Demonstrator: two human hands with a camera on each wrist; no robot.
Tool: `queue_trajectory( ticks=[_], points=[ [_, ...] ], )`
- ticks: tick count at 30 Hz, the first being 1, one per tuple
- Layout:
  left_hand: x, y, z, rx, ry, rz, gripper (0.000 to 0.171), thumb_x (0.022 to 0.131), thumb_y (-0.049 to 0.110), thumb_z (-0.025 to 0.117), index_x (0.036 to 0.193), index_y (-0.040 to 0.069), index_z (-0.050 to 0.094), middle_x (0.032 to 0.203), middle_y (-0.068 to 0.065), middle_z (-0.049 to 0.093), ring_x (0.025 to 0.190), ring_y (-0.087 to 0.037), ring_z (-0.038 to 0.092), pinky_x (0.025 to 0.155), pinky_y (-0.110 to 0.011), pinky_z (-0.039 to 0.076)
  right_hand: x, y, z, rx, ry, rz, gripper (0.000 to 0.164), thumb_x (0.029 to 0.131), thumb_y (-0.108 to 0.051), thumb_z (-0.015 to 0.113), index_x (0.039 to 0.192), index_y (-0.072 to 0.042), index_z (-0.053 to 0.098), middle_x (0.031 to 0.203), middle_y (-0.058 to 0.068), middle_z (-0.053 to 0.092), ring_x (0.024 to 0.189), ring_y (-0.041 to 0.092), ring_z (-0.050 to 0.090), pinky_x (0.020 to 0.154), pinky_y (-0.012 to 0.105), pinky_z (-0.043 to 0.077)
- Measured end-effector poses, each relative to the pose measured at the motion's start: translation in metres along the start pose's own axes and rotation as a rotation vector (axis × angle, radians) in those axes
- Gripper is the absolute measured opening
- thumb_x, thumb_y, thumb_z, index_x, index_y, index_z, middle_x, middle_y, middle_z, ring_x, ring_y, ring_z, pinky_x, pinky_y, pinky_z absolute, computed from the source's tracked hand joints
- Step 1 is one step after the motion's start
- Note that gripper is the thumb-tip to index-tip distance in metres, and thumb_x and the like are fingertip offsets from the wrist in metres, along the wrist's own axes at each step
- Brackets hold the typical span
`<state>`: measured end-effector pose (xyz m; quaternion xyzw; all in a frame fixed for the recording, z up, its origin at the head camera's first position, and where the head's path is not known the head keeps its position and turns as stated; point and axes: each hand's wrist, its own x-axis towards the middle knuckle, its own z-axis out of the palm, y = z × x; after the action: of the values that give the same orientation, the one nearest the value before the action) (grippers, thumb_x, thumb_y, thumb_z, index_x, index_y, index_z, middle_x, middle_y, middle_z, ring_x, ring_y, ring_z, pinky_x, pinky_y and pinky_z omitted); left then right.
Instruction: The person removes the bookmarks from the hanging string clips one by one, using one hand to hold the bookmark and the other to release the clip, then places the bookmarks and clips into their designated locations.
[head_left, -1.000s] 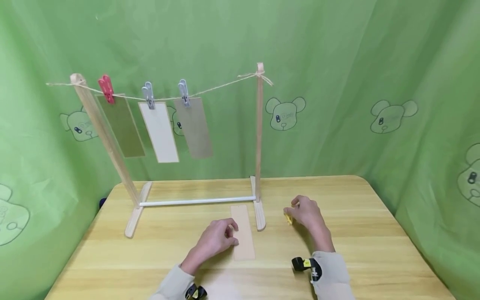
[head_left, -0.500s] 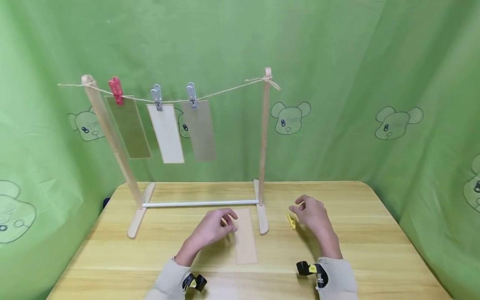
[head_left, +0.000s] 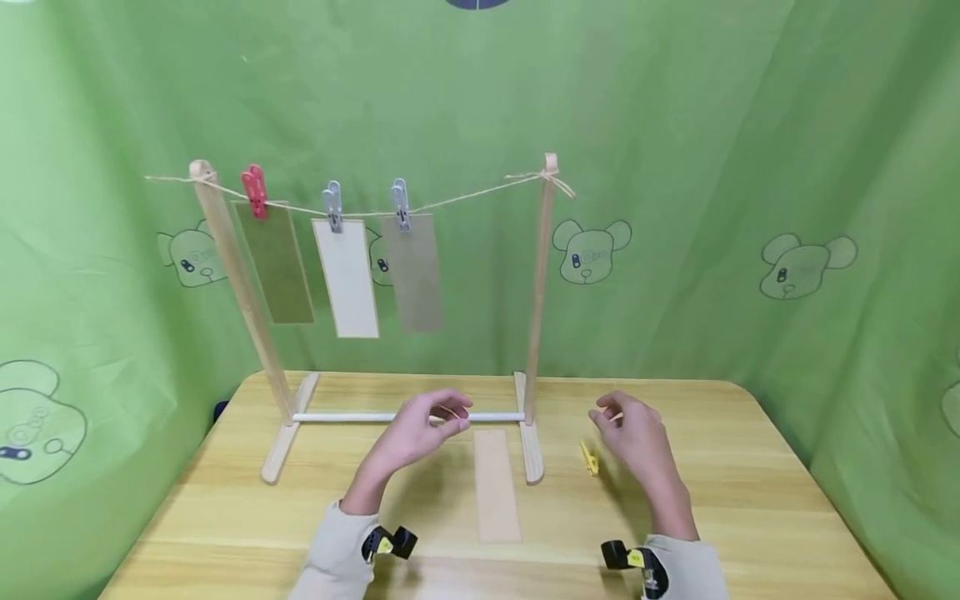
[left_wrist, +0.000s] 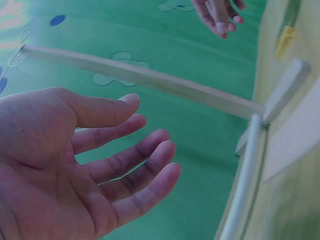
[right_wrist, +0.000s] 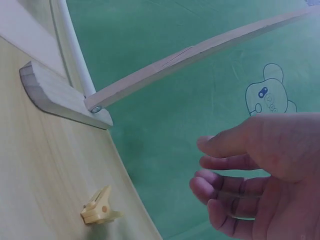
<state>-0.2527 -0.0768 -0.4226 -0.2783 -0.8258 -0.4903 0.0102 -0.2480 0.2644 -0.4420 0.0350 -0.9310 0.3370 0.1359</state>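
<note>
My left hand [head_left: 423, 429] is raised above the table, fingers loosely bent and holding nothing, as the left wrist view also shows. Just to its right a pale beige rectangular card [head_left: 497, 492] lies flat on the table. My right hand [head_left: 636, 437] hovers with relaxed, empty fingers. Beneath and left of it, a yellow clothespin [head_left: 589, 458] rests on the tabletop; the right wrist view shows this yellow clothespin [right_wrist: 100, 207] below the hand. From a string [head_left: 480, 195] hang an olive card [head_left: 276, 271], a white card [head_left: 347, 283] and a grey card [head_left: 415, 279].
A wooden stand carries the string between its left post [head_left: 243, 292] and right post [head_left: 539, 300], joined low down by a white rod [head_left: 345, 417]. One red clothespin [head_left: 255, 192] and two grey-blue ones grip the hanging cards. Behind the wooden table [head_left: 750, 500] hangs a green curtain [head_left: 712, 167].
My right hand has let go of the yellow clothespin, which now lies on the table, and has lifted. My left hand has risen away from the beige card. The head view has shifted slightly.
</note>
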Motion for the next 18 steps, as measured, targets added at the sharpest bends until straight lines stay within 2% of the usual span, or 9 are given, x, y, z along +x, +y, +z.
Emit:
queue_trajectory(
  ticks=[6,13,18],
  points=[
    [0.005,0.001,-0.007,-0.018,0.051,-0.006,0.021,0.096,0.006,0.071,0.117,0.003,0.070,0.107,-0.007,0.074,0.100,-0.025,0.069,0.091,-0.043,0.059,-0.001,-0.002,-0.001,0.035,0.097,-0.056,0.019,0.097,-0.012,0.070,0.110,0.001,0.071,0.092,0.010,0.071,0.083,0.027,0.069,0.075,0.043,0.059],
    [0.005,0.000,-0.011,-0.058,0.094,-0.037,0.020,0.097,0.008,0.070,0.117,0.006,0.071,0.111,-0.007,0.073,0.104,-0.025,0.068,0.088,-0.037,0.061,0.000,-0.005,0.000,0.064,0.169,-0.091,0.015,0.095,-0.009,0.072,0.107,0.002,0.072,0.092,0.011,0.071,0.084,0.030,0.070,0.077,0.050,0.061],
    [0.003,0.002,-0.013,-0.094,0.145,-0.073,0.020,0.097,0.007,0.070,0.118,0.008,0.071,0.113,-0.006,0.072,0.105,-0.024,0.068,0.087,-0.033,0.062,0.003,-0.008,0.000,0.066,0.198,-0.117,0.013,0.094,-0.007,0.073,0.105,0.001,0.072,0.091,0.010,0.072,0.082,0.028,0.070,0.073,0.043,0.061]
  ],
)
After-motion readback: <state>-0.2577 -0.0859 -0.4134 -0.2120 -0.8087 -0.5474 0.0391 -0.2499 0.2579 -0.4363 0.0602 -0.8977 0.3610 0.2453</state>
